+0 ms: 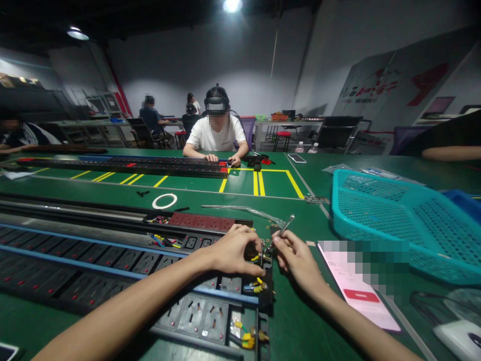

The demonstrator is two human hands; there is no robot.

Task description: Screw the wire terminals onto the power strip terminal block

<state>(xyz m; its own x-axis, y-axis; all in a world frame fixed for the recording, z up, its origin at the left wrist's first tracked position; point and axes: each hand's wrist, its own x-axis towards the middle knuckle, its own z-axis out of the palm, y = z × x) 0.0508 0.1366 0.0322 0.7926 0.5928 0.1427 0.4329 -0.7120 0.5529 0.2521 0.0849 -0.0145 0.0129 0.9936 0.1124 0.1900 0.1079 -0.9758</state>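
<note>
My left hand (236,250) reaches over the end of a black power strip (154,263), its fingers and thumb curled in at the metal end fittings. What its fingertips pinch is hard to make out. In my right hand (298,258) is a slim silver wrench (286,225), gripped between thumb and fingers and tilted up to the right, just beyond the strip's end. Yellow-sleeved wires (259,286) show below my left thumb. A nearer power strip (195,316) has its end open, with yellow connectors (248,341) exposed.
A turquoise plastic basket (338,200) stands at right, beside a pink-screened device (361,296). A white tape ring (164,201) and a thin rod in plastic (240,207) lie beyond the strips. Across the green table, a co-worker (216,130) handles other long black strips (124,165).
</note>
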